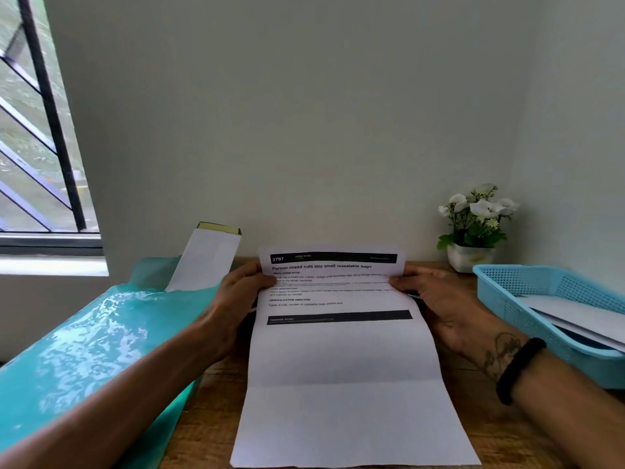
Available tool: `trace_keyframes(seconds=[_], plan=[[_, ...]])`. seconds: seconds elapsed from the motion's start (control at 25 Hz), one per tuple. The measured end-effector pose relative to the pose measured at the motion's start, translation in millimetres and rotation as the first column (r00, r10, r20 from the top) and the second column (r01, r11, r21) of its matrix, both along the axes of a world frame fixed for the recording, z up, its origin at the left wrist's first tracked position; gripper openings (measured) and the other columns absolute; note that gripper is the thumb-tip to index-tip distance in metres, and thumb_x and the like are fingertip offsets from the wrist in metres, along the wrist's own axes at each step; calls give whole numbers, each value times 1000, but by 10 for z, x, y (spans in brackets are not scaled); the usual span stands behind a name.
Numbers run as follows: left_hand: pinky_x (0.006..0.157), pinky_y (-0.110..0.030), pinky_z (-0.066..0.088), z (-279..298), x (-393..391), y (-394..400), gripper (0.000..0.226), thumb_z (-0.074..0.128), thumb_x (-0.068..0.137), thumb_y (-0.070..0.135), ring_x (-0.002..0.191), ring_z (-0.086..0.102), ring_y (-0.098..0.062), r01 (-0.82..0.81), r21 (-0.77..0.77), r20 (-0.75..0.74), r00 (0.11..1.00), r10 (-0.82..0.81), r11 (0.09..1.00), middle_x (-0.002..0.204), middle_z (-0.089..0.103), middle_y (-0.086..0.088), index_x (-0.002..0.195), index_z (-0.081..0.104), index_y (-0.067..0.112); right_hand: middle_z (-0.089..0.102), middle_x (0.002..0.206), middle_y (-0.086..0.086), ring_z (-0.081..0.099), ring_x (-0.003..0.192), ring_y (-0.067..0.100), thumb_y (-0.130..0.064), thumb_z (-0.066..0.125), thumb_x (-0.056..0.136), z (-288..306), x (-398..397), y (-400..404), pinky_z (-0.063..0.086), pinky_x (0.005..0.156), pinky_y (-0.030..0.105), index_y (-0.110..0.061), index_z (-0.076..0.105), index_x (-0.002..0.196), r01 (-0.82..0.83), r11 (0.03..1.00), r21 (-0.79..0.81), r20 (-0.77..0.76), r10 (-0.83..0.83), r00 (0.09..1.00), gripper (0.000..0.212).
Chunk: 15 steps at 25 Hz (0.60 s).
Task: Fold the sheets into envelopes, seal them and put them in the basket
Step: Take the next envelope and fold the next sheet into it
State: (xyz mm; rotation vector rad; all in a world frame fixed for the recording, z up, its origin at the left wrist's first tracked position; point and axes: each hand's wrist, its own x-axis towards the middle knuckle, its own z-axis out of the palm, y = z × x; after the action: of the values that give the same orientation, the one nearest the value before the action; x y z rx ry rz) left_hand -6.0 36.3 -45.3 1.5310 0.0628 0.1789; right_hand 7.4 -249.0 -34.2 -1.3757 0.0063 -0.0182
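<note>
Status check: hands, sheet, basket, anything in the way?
Left hand and right hand pinch printed sheet at its upper crease. Basket at right, white papers inside. Nothing blocking.

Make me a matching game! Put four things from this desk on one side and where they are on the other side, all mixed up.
Things:
1. printed sheet
2. blue basket
3. flower pot
4. teal plastic bag

Places:
A. at the back by the wall, just left of the basket
B. on the left side of the desk, with a white envelope sticking out
C. in the middle, held at its top edges by the left hand and right hand
D. on the right side, with white paper inside

Pairs: 1-C, 2-D, 3-A, 4-B
</note>
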Motion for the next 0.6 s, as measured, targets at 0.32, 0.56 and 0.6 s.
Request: trace_keyframes(seconds=[0.32, 0.56, 0.6], plan=[[84, -44, 61, 43, -74, -5, 24, 60, 100, 20, 99, 70, -33, -9, 20, -32, 999, 10, 1000, 103, 79, -11, 94, 83, 17, 75, 114, 17, 67, 93, 33, -5, 51, 91, -19, 11, 14, 57, 81, 42, -4, 78, 103, 3, 1000, 9, -35, -2, 999, 30], [90, -46, 56, 69, -130, -8, 25, 61, 93, 23, 95, 67, -33, 28, -69, 21, 999, -26, 997, 102, 76, -18, 99, 80, 9, 76, 111, 8, 73, 98, 31, -13, 81, 83, -9, -49, -4, 61, 71, 35, -19, 70, 120, -67, 991, -117, 98, 79, 992, 39], [93, -46, 54, 90, -140, -14, 29, 56, 91, 23, 98, 66, -33, 32, -113, 55, 998, -26, 993, 105, 76, -17, 99, 80, 9, 76, 108, 7, 75, 96, 32, -7, 84, 80, -21, -50, 0, 63, 68, 36, -23, 66, 127, -69, 986, -150, 106, 86, 991, 53]])
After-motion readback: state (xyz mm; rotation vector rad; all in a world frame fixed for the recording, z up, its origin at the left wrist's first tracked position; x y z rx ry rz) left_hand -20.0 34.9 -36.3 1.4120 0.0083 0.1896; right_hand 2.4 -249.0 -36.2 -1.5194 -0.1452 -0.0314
